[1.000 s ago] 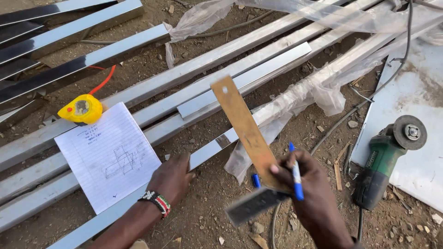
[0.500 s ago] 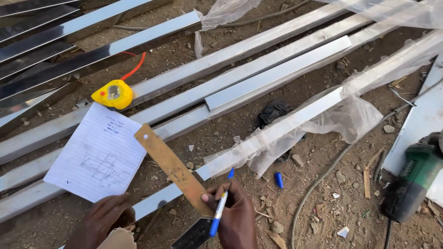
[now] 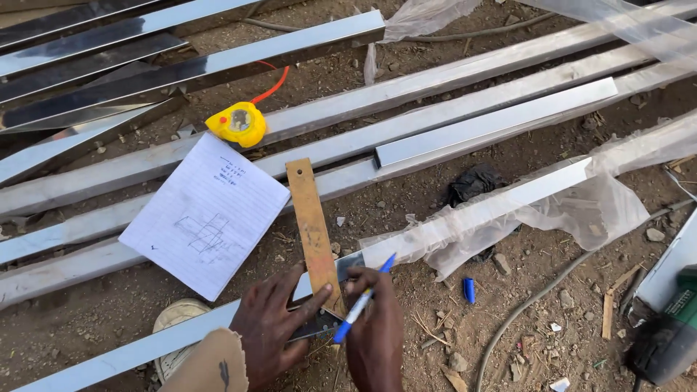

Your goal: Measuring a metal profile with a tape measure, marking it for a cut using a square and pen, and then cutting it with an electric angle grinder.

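My left hand (image 3: 274, 327) presses on the base of a try square whose brown blade (image 3: 312, 225) lies across a long steel bar (image 3: 479, 214) on the dirt. My right hand (image 3: 374, 334) grips a blue pen (image 3: 361, 303) with its tip against the blade's right edge, over the bar. A lined notebook page (image 3: 205, 215) with a small sketch rests to the left on other bars. A yellow tape measure (image 3: 238, 123) sits just above the page.
Several long steel bars (image 3: 435, 87) run diagonally across the ground. Clear plastic wrap (image 3: 581, 210) hangs off the marked bar. A blue pen cap (image 3: 469, 290) lies on the dirt. A green angle grinder (image 3: 671, 334) and its cable (image 3: 530, 308) lie at the lower right.
The try square has swung from slanted to nearly square across the bar. My left hand came in onto its base, and the pen tip has come to the blade's edge.
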